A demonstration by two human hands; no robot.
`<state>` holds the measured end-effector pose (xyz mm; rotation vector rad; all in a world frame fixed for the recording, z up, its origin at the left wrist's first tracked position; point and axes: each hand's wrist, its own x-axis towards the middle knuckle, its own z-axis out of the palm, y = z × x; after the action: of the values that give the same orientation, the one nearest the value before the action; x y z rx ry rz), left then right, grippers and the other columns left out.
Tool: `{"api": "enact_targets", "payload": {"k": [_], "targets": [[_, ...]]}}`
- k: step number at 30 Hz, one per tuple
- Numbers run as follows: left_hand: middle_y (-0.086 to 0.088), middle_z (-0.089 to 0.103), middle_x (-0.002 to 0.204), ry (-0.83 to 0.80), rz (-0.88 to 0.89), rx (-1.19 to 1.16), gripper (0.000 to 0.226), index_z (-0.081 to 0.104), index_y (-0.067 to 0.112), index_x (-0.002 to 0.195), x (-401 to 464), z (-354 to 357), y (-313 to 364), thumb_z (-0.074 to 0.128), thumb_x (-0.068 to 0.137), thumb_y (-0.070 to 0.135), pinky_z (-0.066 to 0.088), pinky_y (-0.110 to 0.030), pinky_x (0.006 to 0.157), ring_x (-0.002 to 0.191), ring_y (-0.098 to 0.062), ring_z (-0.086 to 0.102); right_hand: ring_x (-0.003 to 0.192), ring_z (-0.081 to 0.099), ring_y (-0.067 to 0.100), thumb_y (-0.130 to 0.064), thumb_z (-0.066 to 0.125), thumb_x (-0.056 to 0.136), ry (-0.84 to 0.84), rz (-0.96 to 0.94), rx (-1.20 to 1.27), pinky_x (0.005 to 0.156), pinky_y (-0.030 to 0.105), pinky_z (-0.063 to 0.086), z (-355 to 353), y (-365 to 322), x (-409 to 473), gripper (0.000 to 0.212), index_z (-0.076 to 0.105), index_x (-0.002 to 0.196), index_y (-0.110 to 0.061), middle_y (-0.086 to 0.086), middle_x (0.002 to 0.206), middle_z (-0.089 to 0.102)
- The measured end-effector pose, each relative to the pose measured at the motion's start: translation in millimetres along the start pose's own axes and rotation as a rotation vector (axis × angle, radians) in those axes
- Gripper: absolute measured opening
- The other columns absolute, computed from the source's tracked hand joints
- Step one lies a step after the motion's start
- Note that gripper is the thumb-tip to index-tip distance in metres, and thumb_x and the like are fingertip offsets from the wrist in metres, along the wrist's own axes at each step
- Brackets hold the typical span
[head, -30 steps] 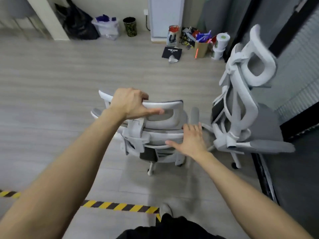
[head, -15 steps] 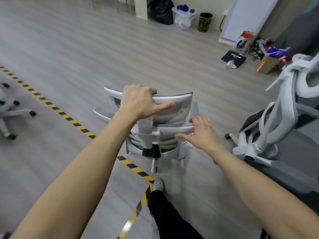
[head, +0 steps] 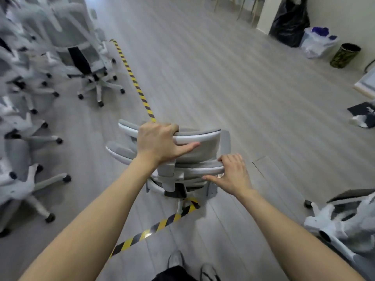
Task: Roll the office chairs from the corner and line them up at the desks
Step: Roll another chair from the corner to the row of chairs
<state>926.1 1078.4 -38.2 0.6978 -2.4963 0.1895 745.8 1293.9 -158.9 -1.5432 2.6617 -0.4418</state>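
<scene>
A white and grey office chair stands in front of me, seen from behind and above. My left hand grips the top of its headrest, fingers curled over the rim and thumb along the back. My right hand holds the upper edge of the backrest lower down, fingers over the rim and thumb below. The chair's base sits over the corner of the yellow-black floor tape. Another white chair stands at the lower right edge.
Several white office chairs crowd the left side, their wheeled bases spread over the floor. Far right are a black bag, a white bag, a patterned bin and a dark booklet. Grey plank floor stretches ahead.
The view has swung left with the chair, both hands keeping their hold. The group of chairs on the left has come into sight and the second chair has slid to the lower right.
</scene>
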Motion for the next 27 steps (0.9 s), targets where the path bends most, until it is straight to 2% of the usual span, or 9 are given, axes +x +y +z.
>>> {"api": "enact_targets", "payload": {"k": [2,5,9,12,14,18,21,24,27], "targets": [[0.004,0.061,0.059,0.06,-0.02,0.027,0.082,0.06,0.021,0.062,-20,-9,-11,0.053,0.085,0.099,0.045,-0.037,0.056,0.058,-0.027,0.065,0.104,0.052,0.018,-0.11,0.043,0.07,0.007,-0.071,0.005,0.11,0.042,0.044,7,-11,2,0.095,0.061,0.108,-0.026,-0.009,0.099,0.054],[0.004,0.068,0.069,0.049,-0.06,0.074,0.077,0.069,0.022,0.072,-46,-26,-29,0.054,0.089,0.096,0.048,-0.04,0.06,0.065,-0.028,0.068,0.099,0.053,0.021,-0.109,0.043,0.072,0.013,-0.181,0.015,0.103,0.041,0.045,18,-27,8,0.093,0.061,0.104,-0.023,-0.007,0.096,0.055],[-0.001,0.071,0.09,0.102,-0.191,0.084,0.064,0.075,0.02,0.096,-99,-53,-57,0.065,0.094,0.083,0.051,-0.046,0.083,0.086,-0.03,0.064,0.094,0.05,0.022,-0.106,0.049,0.074,0.052,-0.286,0.075,0.099,0.042,0.047,30,-54,12,0.089,0.058,0.096,-0.02,-0.004,0.092,0.054],[-0.002,0.067,0.096,0.141,-0.296,0.138,0.062,0.074,0.019,0.1,-133,-65,-71,0.067,0.095,0.081,0.047,-0.049,0.092,0.093,-0.031,0.061,0.093,0.05,0.022,-0.103,0.053,0.076,0.071,-0.357,0.112,0.105,0.045,0.048,39,-74,12,0.088,0.061,0.097,-0.018,-0.003,0.091,0.055],[-0.004,0.066,0.095,0.173,-0.333,0.192,0.064,0.073,0.018,0.097,-144,-66,-78,0.068,0.094,0.081,0.046,-0.05,0.091,0.091,-0.032,0.06,0.096,0.052,0.022,-0.1,0.056,0.078,0.074,-0.399,0.144,0.108,0.046,0.047,45,-85,12,0.087,0.064,0.1,-0.016,-0.002,0.094,0.056],[-0.01,0.063,0.089,0.317,-0.343,0.28,0.065,0.071,0.015,0.091,-159,-54,-100,0.068,0.09,0.08,0.044,-0.049,0.084,0.083,-0.033,0.06,0.093,0.056,0.026,-0.092,0.069,0.078,0.154,-0.463,0.235,0.094,0.043,0.048,60,-104,20,0.082,0.067,0.098,-0.013,0.001,0.093,0.06],[-0.011,0.063,0.086,0.427,-0.328,0.315,0.066,0.071,0.014,0.086,-161,-46,-115,0.069,0.089,0.079,0.044,-0.048,0.082,0.079,-0.033,0.061,0.092,0.059,0.03,-0.086,0.077,0.077,0.246,-0.528,0.286,0.089,0.046,0.048,69,-115,29,0.077,0.07,0.095,-0.011,0.003,0.093,0.063],[-0.01,0.062,0.083,0.482,-0.312,0.318,0.067,0.07,0.014,0.083,-153,-39,-134,0.066,0.09,0.08,0.043,-0.047,0.08,0.076,-0.032,0.06,0.094,0.06,0.031,-0.083,0.08,0.077,0.295,-0.563,0.301,0.089,0.048,0.048,76,-126,50,0.076,0.072,0.096,-0.009,0.004,0.095,0.064],[-0.009,0.062,0.083,0.499,-0.311,0.314,0.067,0.07,0.014,0.083,-141,-28,-157,0.066,0.09,0.081,0.044,-0.047,0.079,0.077,-0.031,0.058,0.095,0.06,0.032,-0.084,0.078,0.078,0.263,-0.576,0.266,0.089,0.047,0.049,86,-137,79,0.078,0.072,0.099,-0.009,0.006,0.098,0.063]]}}
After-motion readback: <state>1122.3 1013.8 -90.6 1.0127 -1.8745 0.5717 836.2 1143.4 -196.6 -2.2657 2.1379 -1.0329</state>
